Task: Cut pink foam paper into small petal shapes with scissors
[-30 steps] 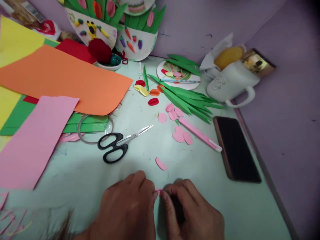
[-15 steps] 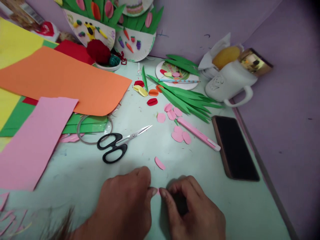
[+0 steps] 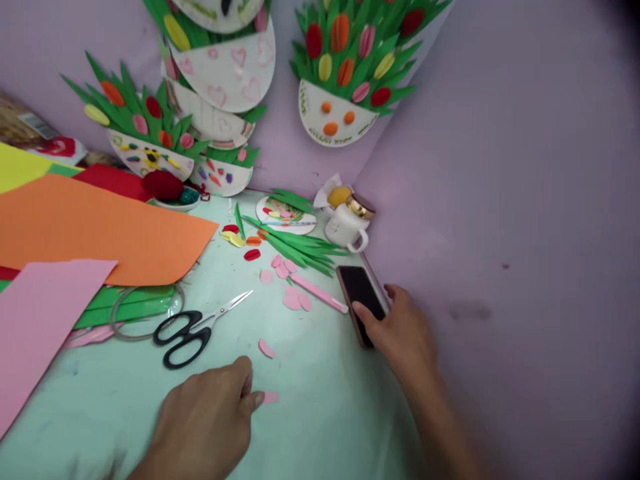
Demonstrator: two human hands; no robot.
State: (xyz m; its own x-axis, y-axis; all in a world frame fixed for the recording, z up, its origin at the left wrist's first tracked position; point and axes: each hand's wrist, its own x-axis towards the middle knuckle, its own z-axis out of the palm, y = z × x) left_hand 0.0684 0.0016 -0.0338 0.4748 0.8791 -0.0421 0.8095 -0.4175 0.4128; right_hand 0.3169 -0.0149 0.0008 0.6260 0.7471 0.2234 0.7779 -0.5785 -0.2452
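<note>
My left hand [image 3: 207, 417] is closed at the lower middle, pinching a small folded pink paper petal [image 3: 271, 397] between thumb and curled finger. Another folded pink petal [image 3: 267, 348] lies on the table just beyond it. My right hand [image 3: 400, 327] reaches over the right side of a dark smartphone [image 3: 357, 287], which lies flat. Its thumb is over the screen and its fingers are spread past the phone's right edge; whether they touch the phone I cannot tell. Left of the petals rest black-handled scissors [image 3: 200, 330].
Pink paper [image 3: 50, 320], orange paper [image 3: 100, 227] and a tape roll [image 3: 120, 320] lie at left. Beyond the scissors are a pink pen-like cutter [image 3: 320, 293], loose petals [image 3: 293, 299], green paper leaves [image 3: 300, 247] and a white mug [image 3: 345, 227]. Paper-plate flower crafts [image 3: 340, 113] hang on the wall.
My right hand has let go of the pink petal and moved right to the phone. My left hand still holds the petal. The view has tilted up, showing more wall.
</note>
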